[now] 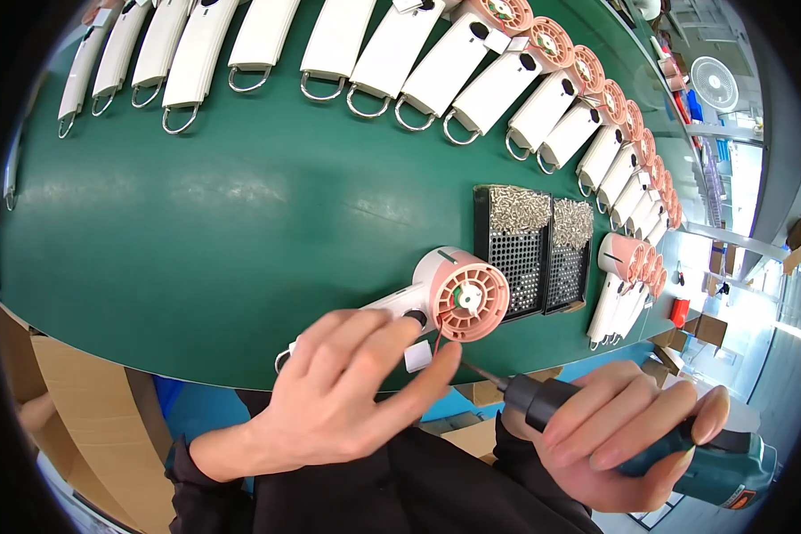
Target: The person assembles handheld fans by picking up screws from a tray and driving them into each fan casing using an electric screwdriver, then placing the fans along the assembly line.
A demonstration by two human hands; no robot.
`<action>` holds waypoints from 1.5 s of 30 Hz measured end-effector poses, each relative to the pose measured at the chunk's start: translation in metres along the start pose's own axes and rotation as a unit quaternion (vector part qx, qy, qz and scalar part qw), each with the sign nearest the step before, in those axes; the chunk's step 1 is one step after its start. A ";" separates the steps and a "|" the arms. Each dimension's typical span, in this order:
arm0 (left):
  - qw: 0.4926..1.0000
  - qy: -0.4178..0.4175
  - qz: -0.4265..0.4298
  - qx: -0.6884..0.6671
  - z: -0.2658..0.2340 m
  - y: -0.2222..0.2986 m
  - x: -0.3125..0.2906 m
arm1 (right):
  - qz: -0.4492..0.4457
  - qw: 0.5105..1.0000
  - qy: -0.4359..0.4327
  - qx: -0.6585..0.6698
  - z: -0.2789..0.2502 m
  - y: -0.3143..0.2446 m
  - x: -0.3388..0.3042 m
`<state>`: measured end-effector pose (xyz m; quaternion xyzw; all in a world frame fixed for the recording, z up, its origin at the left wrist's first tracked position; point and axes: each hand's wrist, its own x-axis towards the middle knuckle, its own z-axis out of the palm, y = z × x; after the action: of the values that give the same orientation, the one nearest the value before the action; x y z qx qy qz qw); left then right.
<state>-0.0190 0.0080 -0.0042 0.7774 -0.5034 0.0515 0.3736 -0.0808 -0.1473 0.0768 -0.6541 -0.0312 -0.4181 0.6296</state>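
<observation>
A pink and white handheld fan (462, 295) lies near the table's front edge, its round slotted head facing me with a white hub and some green inside. My left hand (343, 383) curls over its white handle, thumb and forefinger beside a thin red wire that comes out of the head. A small white square piece (417, 357) shows by those fingertips. In my right hand (618, 432) is a teal and black electric screwdriver (543, 405), fingers wrapped round its body. Its bit points left toward the fan head, apart from it.
Two black trays (544, 307) of small silver screws sit just beyond the fan. White fan handles with metal loops (191, 67) line the far side, several with pink heads (552, 43). More fans (623, 258) stand at the right. Cardboard boxes (93, 427) lie below the green table (196, 240).
</observation>
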 end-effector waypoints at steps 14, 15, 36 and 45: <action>0.994 0.038 0.017 -0.099 0.013 0.007 0.007 | 0.031 0.993 -0.102 0.054 -0.007 -0.014 -0.008; 0.994 0.030 0.008 -0.104 0.013 0.008 0.007 | 0.027 0.994 -0.096 0.051 -0.006 -0.014 -0.008; 0.989 -0.082 -0.117 0.040 0.015 0.003 0.013 | -0.006 0.986 -0.166 -0.032 -0.013 0.029 -0.019; 0.985 -0.117 -0.093 0.081 0.004 0.005 0.006 | 0.010 0.984 -0.176 0.001 -0.018 0.029 -0.018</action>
<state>-0.0215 0.0000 -0.0022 0.8495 -0.4629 -0.0339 0.2510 -0.0854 -0.1594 0.0408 -0.7170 -0.1360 -0.2901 0.6191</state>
